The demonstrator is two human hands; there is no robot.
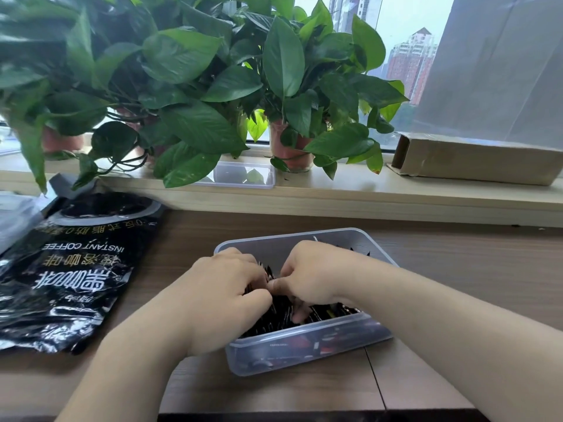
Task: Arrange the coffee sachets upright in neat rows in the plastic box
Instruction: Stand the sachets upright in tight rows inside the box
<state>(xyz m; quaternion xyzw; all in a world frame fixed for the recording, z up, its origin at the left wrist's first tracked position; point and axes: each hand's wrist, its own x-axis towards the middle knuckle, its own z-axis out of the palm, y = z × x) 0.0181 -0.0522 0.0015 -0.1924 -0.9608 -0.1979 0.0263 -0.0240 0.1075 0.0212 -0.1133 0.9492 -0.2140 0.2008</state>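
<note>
Fingers of the left hand (225, 284) are curled down into a bundle of black coffee sachets (329, 313) and grip it from the left side. The right hand (310, 272) meets it from the right, with thumb and bent fingers pinching the same bundle, so the two hands touch each other at the thumbs. How the sachets stand under the hands I cannot tell. More dark sachet tips show behind the right hand, near the far wall.

All sachets are inside the clear plastic box (304, 348), which stands on the brown worktop (457, 269) in the lower middle of the frame. At the left of the frame a large black instant coffee bag (76, 269) lies flat on the worktop, well apart from the box. Above, on the pale windowsill (365, 193), stand potted plants (182, 71), a small clear container (243, 175) and, at the right, a cardboard box (475, 159).
</note>
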